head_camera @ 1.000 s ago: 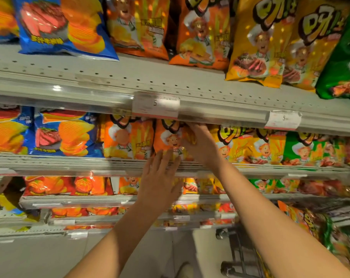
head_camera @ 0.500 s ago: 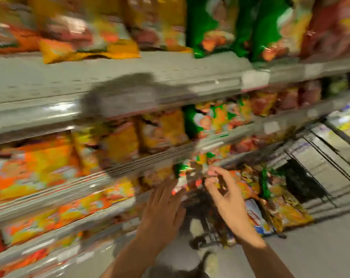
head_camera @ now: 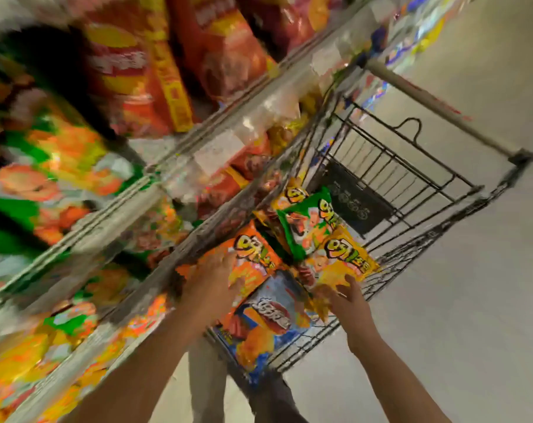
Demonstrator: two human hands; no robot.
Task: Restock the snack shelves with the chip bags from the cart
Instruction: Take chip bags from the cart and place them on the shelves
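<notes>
A black wire cart (head_camera: 423, 190) stands beside the snack shelves (head_camera: 112, 215) and holds several chip bags. My left hand (head_camera: 211, 279) lies with stretched fingers on an orange chip bag (head_camera: 256, 257) at the cart's near left. My right hand (head_camera: 346, 296) pinches the lower edge of a yellow chip bag (head_camera: 341, 264), thumb on top. A green bag (head_camera: 308, 224) lies behind them and a blue bag (head_camera: 271, 325) lies below, between my hands. The shelves are blurred by camera motion.
The shelves on the left are packed with orange, green, yellow and red bags behind price rails. The cart's handle (head_camera: 436, 108) points away to the upper right. Pale floor (head_camera: 457, 300) spreads to the right. A trouser leg and a shoe (head_camera: 268, 392) show under the cart's near end.
The view swung from the shelf down to the cart. Both hands dropped from the shelf rail into the cart, the left onto the orange bag, the right onto the yellow bag.
</notes>
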